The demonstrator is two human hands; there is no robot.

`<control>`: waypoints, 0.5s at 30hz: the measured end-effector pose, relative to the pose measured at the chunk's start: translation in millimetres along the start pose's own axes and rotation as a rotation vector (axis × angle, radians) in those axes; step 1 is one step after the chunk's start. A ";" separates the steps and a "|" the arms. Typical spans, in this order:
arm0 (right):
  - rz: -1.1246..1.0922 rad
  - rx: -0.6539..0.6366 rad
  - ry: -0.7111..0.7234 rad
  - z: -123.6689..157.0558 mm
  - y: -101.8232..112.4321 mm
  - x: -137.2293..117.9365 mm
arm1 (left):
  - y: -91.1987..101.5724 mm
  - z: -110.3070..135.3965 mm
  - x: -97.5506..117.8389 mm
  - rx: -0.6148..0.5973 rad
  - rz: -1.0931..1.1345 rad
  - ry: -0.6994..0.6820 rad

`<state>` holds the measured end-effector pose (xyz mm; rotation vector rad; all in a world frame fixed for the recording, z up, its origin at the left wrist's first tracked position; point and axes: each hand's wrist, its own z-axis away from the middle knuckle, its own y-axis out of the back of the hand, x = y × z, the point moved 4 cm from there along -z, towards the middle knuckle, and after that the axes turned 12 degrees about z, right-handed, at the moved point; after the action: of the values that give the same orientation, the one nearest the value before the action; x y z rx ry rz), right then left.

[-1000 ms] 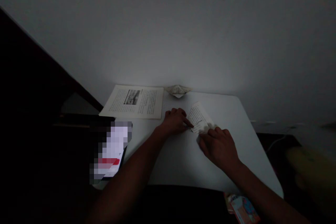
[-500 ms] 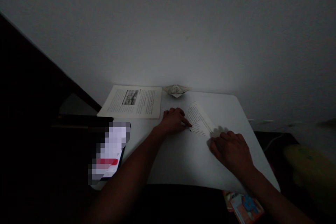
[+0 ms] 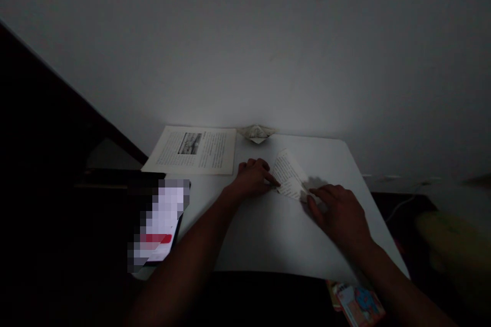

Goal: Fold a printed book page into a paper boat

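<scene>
One change: the right hand (image 3: pixel 341 209) had parted its fingers at the right corner of the folded page (image 3: pixel 287 171) on the surface (image 3: pixel 261 240); the left hand (image 3: pixel 251 179) stayed at its left edge, grip indiscernible. Folding apparently continued.

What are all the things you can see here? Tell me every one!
Folded paper: 1, whitish with dark print, between the grips
Boat: 1, folded paper, greyish, table's back edge
Sheet: at least 1, whitish, table's back left
Phone: 1, bright screen, dark edge, table's left
Table: 1, white, middle
Wall: 1, grey, behind
Packet or book: at least 1, multicoloured, below table's front right
Blurry thing: 1, yellow, lower right
Cable: 1, whitish, right of table
Left grip: 1, bare, at folded paper's left
Right grip: 1, bare, at its lower right corner
Forearms: 2, bare, bottom left and right
</scene>
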<state>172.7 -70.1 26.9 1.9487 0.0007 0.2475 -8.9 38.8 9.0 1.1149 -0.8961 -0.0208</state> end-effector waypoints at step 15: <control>-0.334 -0.320 -0.128 -54.4 -39.4 -29.4 | 0.1 -1.3 -6.9 0.000 0.014 -0.007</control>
<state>139.1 -8.6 5.3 1.6122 0.1905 -0.0949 -12.7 42.8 4.7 1.1086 -0.9101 -0.0131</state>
